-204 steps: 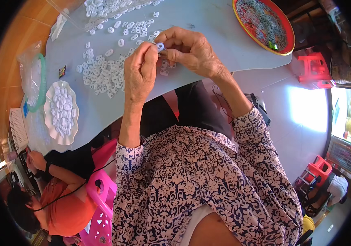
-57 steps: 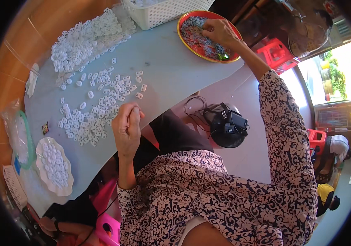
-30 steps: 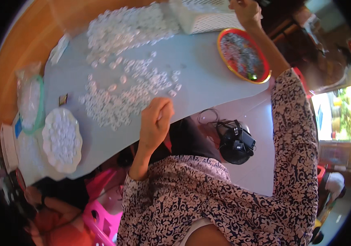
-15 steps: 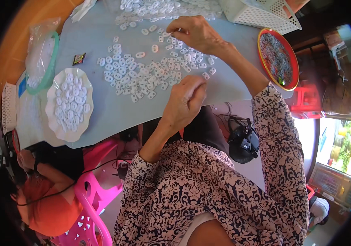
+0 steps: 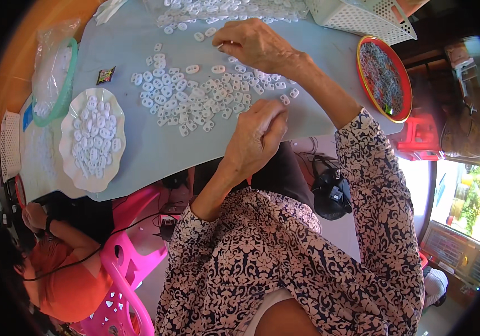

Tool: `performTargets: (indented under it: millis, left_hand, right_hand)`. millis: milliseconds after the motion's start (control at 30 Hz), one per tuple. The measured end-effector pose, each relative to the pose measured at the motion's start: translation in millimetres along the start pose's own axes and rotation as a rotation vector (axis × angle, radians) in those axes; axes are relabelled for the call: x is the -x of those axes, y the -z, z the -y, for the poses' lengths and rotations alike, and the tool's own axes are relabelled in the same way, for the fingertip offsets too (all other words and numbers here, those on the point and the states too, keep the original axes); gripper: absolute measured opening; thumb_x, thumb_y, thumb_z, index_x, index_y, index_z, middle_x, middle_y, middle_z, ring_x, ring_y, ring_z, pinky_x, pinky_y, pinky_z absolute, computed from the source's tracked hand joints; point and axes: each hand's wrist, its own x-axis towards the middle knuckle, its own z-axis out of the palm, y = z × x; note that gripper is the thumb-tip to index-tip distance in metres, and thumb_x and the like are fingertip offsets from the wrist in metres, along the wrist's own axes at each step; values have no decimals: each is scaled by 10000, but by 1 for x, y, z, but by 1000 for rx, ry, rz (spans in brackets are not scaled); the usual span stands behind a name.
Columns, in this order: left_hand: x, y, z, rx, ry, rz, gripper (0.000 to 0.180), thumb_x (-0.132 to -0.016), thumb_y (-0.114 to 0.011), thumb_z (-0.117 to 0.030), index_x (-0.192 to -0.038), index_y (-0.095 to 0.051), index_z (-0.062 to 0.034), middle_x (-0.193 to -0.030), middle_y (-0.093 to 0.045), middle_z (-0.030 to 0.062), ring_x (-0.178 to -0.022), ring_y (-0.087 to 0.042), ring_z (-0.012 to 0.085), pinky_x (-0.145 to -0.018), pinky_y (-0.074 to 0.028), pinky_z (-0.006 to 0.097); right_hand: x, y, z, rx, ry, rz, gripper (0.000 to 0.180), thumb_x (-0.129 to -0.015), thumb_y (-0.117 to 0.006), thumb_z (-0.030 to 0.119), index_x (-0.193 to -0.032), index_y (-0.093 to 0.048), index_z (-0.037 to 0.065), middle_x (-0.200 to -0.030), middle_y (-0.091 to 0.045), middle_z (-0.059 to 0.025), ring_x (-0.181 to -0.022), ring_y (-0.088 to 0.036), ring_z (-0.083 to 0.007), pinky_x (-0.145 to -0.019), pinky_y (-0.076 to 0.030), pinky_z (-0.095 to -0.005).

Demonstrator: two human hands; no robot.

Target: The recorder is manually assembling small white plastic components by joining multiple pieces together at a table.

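Right hand (image 5: 254, 42): fingers curled down, tips pinching at one white plastic piece (image 5: 219, 46) at the far edge of the scatter; grip partly hidden. Left hand (image 5: 256, 137): fingers bunched, clenched on something small and white at the bench's near edge; what it is cannot be told. Scattered white oval pieces (image 5: 195, 101): loose on the pale blue bench (image 5: 139, 151), between both hands, left hand nearer. Scalloped white dish (image 5: 89, 140) of pieces, well to the left. Red-rimmed tray (image 5: 384, 78), right. White basket (image 5: 363, 17), far right.
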Motion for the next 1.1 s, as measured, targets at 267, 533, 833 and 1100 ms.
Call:
performTargets:
  millis: [267, 533, 833, 1100]
  left_hand:
    - [0, 0, -2, -50, 5, 22, 71, -867, -512, -14, -891, -556, 36, -772, -570, 116, -635, -564, 184, -582, -448, 284]
    - [3, 0, -3, -45, 11, 25, 69, -868, -507, -14, -887, -553, 34, -775, -566, 113, -640, -553, 179, -594, -448, 283]
    - [4, 1, -12, 30, 118, 29, 93, -886, -493, -32, -906, -564, 24, -768, -570, 87, -676, -549, 135, -608, -440, 261]
    - [-3, 15, -24, 192, 97, -327, 178, -939, -472, -133, -892, -560, 15, -752, -578, 65, -745, -544, 127, -743, -438, 272]
  right_hand:
    - [-2, -5, -9, 103, 2, 63, 105, -800, -582, 40, -879, -645, 10, -876, -651, -123, -727, -625, -293, -692, -507, -375]
    - [-9, -8, -5, 176, -19, 151, 49, -783, -589, 44, -753, -588, 4, -741, -595, -127, -709, -607, -310, -671, -499, -408]
    - [-6, -2, 4, 97, -86, 50, 87, -741, -605, 70, -731, -605, -17, -735, -628, -167, -671, -616, -310, -636, -507, -377]
    - [45, 27, 24, -833, -555, -40, 253, -887, -595, 174, -970, -640, -61, -741, -603, -33, -630, -475, -72, -577, -415, -236]
